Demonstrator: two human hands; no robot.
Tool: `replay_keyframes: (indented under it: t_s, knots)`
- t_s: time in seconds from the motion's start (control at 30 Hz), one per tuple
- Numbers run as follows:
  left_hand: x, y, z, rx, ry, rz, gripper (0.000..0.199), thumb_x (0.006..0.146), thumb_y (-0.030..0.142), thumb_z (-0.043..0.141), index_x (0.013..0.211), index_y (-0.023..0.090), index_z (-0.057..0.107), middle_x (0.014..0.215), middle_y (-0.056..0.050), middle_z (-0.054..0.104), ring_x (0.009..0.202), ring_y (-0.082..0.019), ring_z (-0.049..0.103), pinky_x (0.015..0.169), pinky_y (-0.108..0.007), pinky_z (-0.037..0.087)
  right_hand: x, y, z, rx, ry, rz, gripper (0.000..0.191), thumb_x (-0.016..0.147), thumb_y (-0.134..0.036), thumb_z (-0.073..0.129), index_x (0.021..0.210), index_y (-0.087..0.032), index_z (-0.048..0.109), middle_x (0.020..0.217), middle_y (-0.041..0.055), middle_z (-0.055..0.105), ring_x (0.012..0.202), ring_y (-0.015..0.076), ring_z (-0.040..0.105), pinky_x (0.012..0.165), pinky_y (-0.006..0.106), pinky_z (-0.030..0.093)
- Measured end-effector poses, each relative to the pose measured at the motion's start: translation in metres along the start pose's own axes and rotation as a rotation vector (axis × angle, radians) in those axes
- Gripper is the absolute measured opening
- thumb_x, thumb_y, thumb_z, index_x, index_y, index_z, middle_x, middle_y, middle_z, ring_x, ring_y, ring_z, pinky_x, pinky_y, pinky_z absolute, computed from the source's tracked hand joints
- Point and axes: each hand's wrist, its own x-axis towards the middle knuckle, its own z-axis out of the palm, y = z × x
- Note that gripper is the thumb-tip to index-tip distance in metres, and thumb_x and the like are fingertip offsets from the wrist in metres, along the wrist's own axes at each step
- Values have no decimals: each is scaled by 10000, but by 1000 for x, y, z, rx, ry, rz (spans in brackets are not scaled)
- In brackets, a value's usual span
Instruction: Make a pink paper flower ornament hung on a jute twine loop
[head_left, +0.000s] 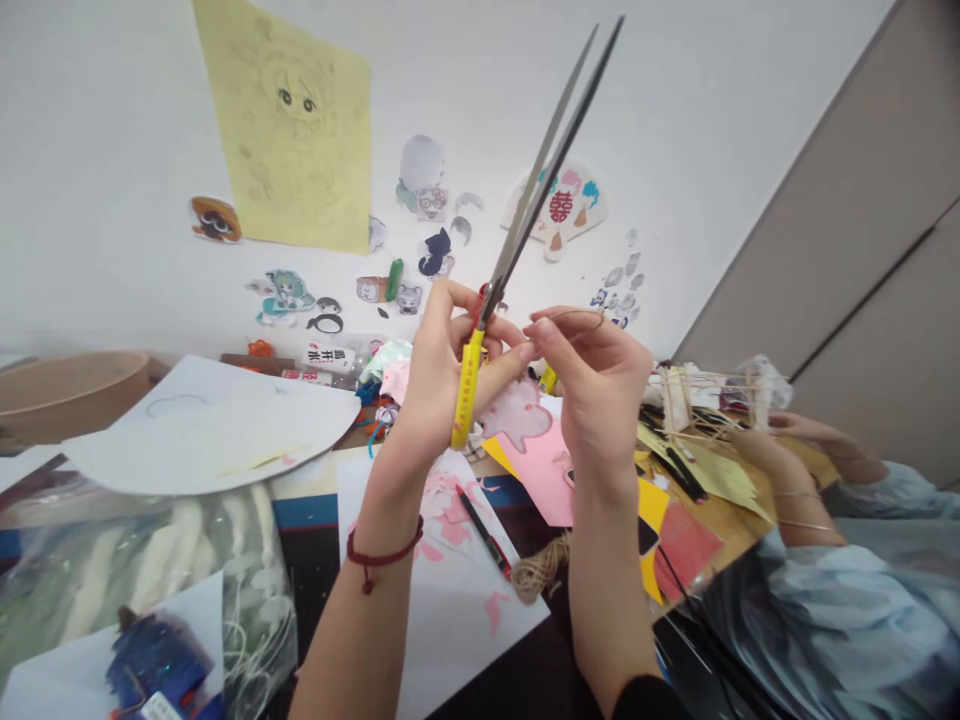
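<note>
Right now, behind my fingers stands the white wall [457, 60], with a pencil-drawn yellow sheet [300, 140] up to their left; nearer and below left lies a clear plastic bag [259, 590], with a broad white board with a curved edge [225, 420] just beyond it; under my wrists spreads white paper [457, 640]. Off to the right of my fingers, a co-worker's hand [799, 428] is near a frame of pale thin sticks [677, 402].

My left hand [435, 390] has the long-bladed scissors with yellow handles [519, 232] lodged in it, blades up and slightly parted, its thumb and fingertips gathered close to the other hand's; my right hand [607, 390] is closed, thumb against fingers, on a thin brown cord [592, 311], which curves just above the knuckles; I judge this step to be fine fingertip work on the cord, calling for a steady pinch and a little slack, with the tilted blades the chief hindrance.

Just below my fingertips is a sheet of pink paper [544, 480], and by it a pale pink cut-out with a wavy darker edge [521, 415]; whether the cord joins it, I cannot tell. Lower down, between my forearms, sit a ball of rough brown twine [536, 572], a red-and-black pen [484, 530] and small pink paper scraps [495, 610]; that clutter leaves little bare surface beneath my fingers.
</note>
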Motion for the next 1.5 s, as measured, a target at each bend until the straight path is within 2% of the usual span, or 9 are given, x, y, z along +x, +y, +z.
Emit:
replay_keyframes:
  t_s: [0.13, 0.27, 0.4, 0.5, 0.73, 0.9, 1.03, 1.27, 1.5]
  knots:
    - [-1, -3, -4, 61, -29, 25, 498, 779, 392, 832, 949, 253, 385, 783, 29, 611, 596, -96, 515, 522, -269, 431, -1, 1, 0, -28, 33, -19, 59, 807, -255, 799, 786, -231, 750, 802, -7, 734, 767, 137, 689, 735, 285, 592]
    - [-3, 1, -20, 387, -107, 115, 489, 820, 523, 753, 993, 247, 388, 1009, -42, 596, 773, -152, 541, 656, -332, 466, 1, 0, -5, -56, 15, -27, 40, 804, -247, 803, 798, -228, 768, 783, -7, 744, 696, 126, 675, 686, 282, 586]
    - [-5, 15, -33, 794, -118, 39, 643, 719, 649, 773, 1040, 232, 404, 1095, -86, 601, 925, -247, 584, 747, -397, 447, 3, -2, -12, -69, 6, -60, 28, 795, -244, 811, 791, -232, 787, 722, -17, 748, 634, 120, 661, 640, 276, 568]
    - [-6, 21, -35, 914, -169, -9, 633, 740, 696, 719, 1038, 228, 416, 1060, -80, 621, 942, -270, 604, 735, -394, 429, 3, -3, -16, -56, -15, -88, 41, 788, -213, 807, 812, -245, 799, 737, -26, 760, 647, 128, 682, 633, 278, 571]
    - [-5, 19, -32, 972, -195, -27, 567, 803, 690, 656, 1029, 227, 421, 986, -57, 620, 884, -245, 620, 704, -368, 414, 3, -5, -18, -106, -74, -94, 69, 787, -167, 772, 749, -224, 778, 769, -5, 768, 710, 159, 701, 661, 309, 575]
    - [-5, 20, -32, 917, -232, -45, 527, 818, 649, 667, 1020, 232, 414, 1043, -57, 640, 857, -216, 617, 708, -348, 424, 3, -3, -18, -108, -87, -80, 94, 790, -150, 746, 734, -223, 764, 696, -23, 723, 654, 141, 661, 635, 303, 556]
    - [-5, 22, -33, 925, -245, -50, 508, 820, 647, 662, 983, 240, 406, 1059, -49, 653, 802, -191, 607, 668, -321, 408, 3, -2, -20, -106, -92, -79, 132, 772, -97, 730, 730, -220, 758, 711, -33, 726, 655, 133, 658, 633, 291, 556]
    - [-5, 18, -35, 921, -237, 8, 526, 789, 645, 707, 883, 243, 380, 784, 24, 600, 563, -126, 460, 547, -275, 320, 4, 0, -22, -113, -99, -83, 162, 773, -82, 721, 753, -235, 770, 707, -48, 731, 659, 131, 661, 646, 293, 556]
    - [-4, 19, -39, 924, -206, 45, 552, 754, 661, 740, 803, 242, 384, 600, 65, 471, 514, -114, 369, 505, -257, 256, 4, 1, -25, -181, -92, -71, 166, 760, -84, 738, 767, -243, 786, 739, -50, 766, 674, 143, 693, 675, 307, 589]
